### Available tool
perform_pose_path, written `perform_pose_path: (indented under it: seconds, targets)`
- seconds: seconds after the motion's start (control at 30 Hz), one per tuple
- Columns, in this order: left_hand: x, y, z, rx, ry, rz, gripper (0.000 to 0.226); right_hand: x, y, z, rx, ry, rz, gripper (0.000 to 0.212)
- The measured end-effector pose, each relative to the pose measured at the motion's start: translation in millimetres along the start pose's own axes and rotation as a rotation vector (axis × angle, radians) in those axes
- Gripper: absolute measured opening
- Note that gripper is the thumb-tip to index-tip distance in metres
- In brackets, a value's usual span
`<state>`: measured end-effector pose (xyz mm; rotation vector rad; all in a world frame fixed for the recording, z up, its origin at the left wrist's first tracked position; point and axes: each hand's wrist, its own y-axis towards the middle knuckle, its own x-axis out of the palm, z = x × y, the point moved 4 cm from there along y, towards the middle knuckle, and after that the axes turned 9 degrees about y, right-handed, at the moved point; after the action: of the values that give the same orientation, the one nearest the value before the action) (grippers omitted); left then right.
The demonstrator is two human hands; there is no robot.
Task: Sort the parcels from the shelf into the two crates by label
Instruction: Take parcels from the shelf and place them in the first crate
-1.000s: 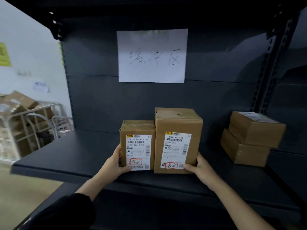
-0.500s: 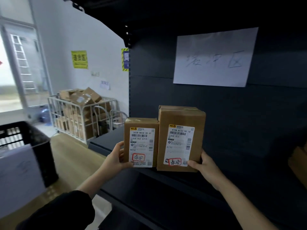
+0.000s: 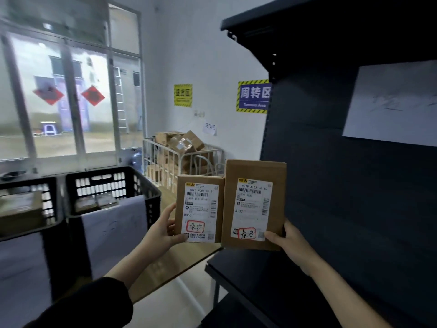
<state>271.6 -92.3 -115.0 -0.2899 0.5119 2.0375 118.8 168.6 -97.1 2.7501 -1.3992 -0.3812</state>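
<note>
The left grip (image 3: 163,229) clasps the smaller parcel (image 3: 199,209) and the right grip (image 3: 290,242) the taller parcel (image 3: 254,204), side by side just off the shelf (image 3: 248,263), not yet dropped in the part-filled crates (image 3: 111,174).

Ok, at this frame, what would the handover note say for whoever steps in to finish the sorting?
Left hand grips the smaller parcel; right hand grips the taller parcel, side by side, in the air beside the shelf.
Both labels bear the same red-circled mark.
Left crate and right crate each hold brown parcels already.
Left to do: place both in the matching crate; the crate signs are too blurred to read.
</note>
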Motion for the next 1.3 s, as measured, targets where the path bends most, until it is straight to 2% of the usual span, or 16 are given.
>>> perform_pose_path:
  seconds: [0.2,0.33,0.5,0.67,0.8,0.93,1.0,1.13,1.3]
  targets:
    - [-106,-26,-43,-0.038,-0.028,0.098,0.082,112,29,-17,-0.003,0.014,-0.100,0.033]
    - [-173,-45,-70,-0.062,0.001,0.131,0.082,188,44,-28,-0.019,0.036,-0.158,0.046]
    - [-252,-73,-102,-0.080,0.051,0.206,0.080,280,59,-41,-0.037,0.060,-0.255,0.040]
    - [-318,-109,-123,-0.119,0.039,0.299,0.084,360,69,-56,-0.072,0.031,-0.364,0.047]
    - [-361,-134,-137,-0.157,0.050,0.376,0.091,417,75,-70,-0.080,0.069,-0.466,0.046]
    - [-395,-150,-154,-0.215,0.086,0.455,0.081,462,86,-82,-0.084,0.129,-0.553,0.044]
    - [-409,-155,-156,-0.236,0.095,0.496,0.081,482,92,-90,-0.092,0.152,-0.587,0.037]
    - [-433,-156,-158,-0.242,0.136,0.552,0.081,522,110,-99,-0.097,0.164,-0.616,0.039]
    - [-465,-147,-169,-0.278,0.151,0.607,0.078,565,141,-101,-0.067,0.196,-0.673,0.030]
